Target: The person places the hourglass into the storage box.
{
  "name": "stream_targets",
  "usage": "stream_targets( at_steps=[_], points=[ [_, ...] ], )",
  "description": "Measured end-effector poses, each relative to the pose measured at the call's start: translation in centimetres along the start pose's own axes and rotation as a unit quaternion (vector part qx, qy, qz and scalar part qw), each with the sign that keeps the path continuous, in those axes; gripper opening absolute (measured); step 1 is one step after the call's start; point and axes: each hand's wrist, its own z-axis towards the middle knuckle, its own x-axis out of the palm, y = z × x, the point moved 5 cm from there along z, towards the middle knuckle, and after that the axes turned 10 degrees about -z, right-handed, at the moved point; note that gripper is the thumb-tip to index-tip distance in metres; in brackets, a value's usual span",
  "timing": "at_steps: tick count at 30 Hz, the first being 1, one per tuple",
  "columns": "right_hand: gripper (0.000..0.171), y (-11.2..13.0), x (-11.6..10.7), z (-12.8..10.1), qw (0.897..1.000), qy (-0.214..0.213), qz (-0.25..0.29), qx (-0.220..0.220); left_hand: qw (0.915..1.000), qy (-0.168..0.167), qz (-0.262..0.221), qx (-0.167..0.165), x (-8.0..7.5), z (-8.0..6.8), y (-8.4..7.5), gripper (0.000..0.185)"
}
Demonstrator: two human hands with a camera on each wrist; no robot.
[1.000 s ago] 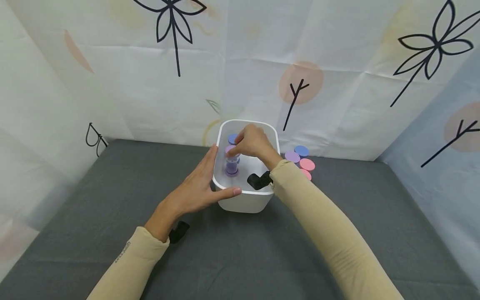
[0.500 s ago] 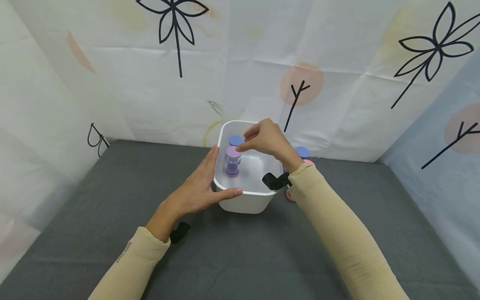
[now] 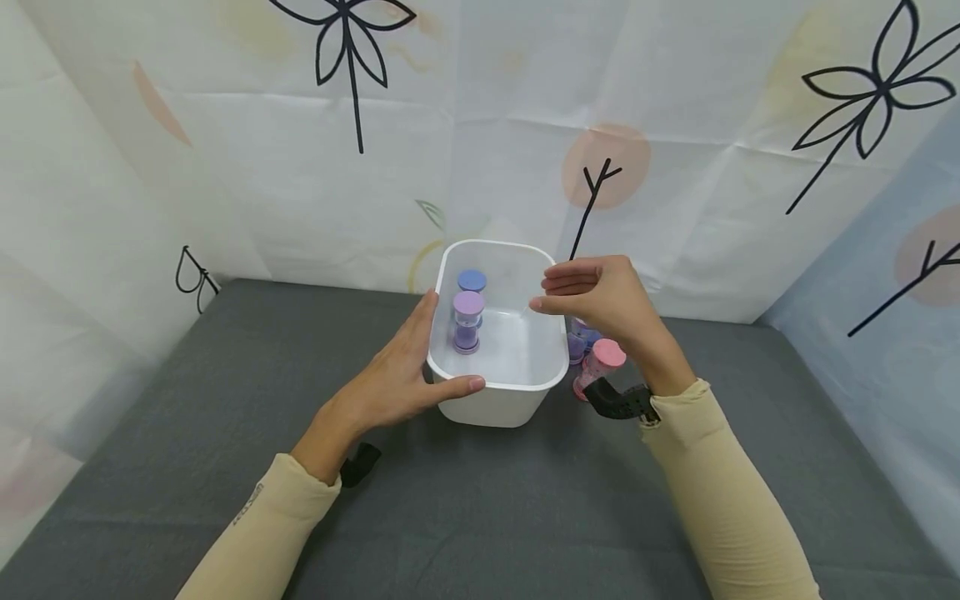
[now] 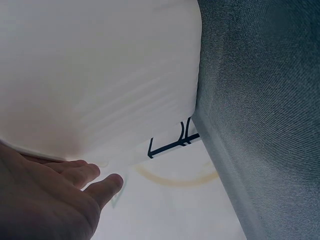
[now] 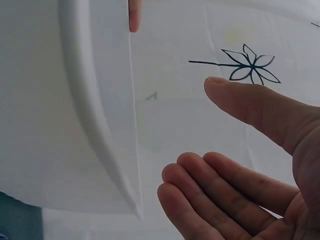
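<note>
A white plastic bin [image 3: 491, 408] stands on the grey cloth. Inside, along its left side, a purple sand timer [image 3: 468, 317] stands upright in front of a blue sand timer [image 3: 472, 280]. My left hand [image 3: 386, 375] rests along the bin's left wall, its thumb at the front rim; the left wrist view shows its fingers [image 4: 106, 189] against the outer wall. Over the right rim hovers my right hand [image 3: 607, 304], holding nothing. In the right wrist view its thumb [image 5: 250, 102] is well apart from its gently bent fingers.
Right of the bin, partly hidden under my right hand and wrist, are a pink sand timer [image 3: 606, 357], a purple one [image 3: 575, 346] and a blue one [image 3: 591, 335]. A printed white curtain [image 3: 495, 167] hangs behind the table [image 3: 450, 517].
My right hand has let go of the purple sand timer, which stays in the bin, and has moved right to the bin's right rim. My left hand keeps its place.
</note>
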Motion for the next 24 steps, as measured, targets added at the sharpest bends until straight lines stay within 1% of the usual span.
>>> stream_targets(
  at_steps=[5, 9, 14, 18, 24],
  points=[
    [0.052, -2.1, -1.0, -2.1, 0.999, -0.022, 0.040, 0.006, 0.9999, -0.005, 0.000, 0.016, 0.0, 0.2, -0.2, 0.119],
    [0.051, -3.8, -1.4, -3.6, 0.998, -0.042, 0.050, 0.000, 0.9999, -0.005, 0.005, 0.011, 0.1, 0.1, -0.1, 0.121],
    [0.052, -5.7, -1.7, -4.9, 0.997, -0.068, 0.039, 0.006, 1.0000, 0.000, 0.007, 0.006, 0.1, 0.1, 0.0, 0.122],
    [0.053, -7.0, -2.0, -5.3, 0.997, -0.079, 0.020, 0.017, 0.9999, -0.001, 0.011, 0.004, 0.1, 0.1, 0.1, 0.122],
    [0.054, -8.1, -3.0, -5.7, 0.996, -0.090, -0.005, 0.026, 0.9999, -0.002, 0.013, 0.006, 0.0, 0.0, 0.1, 0.121]
  ],
)
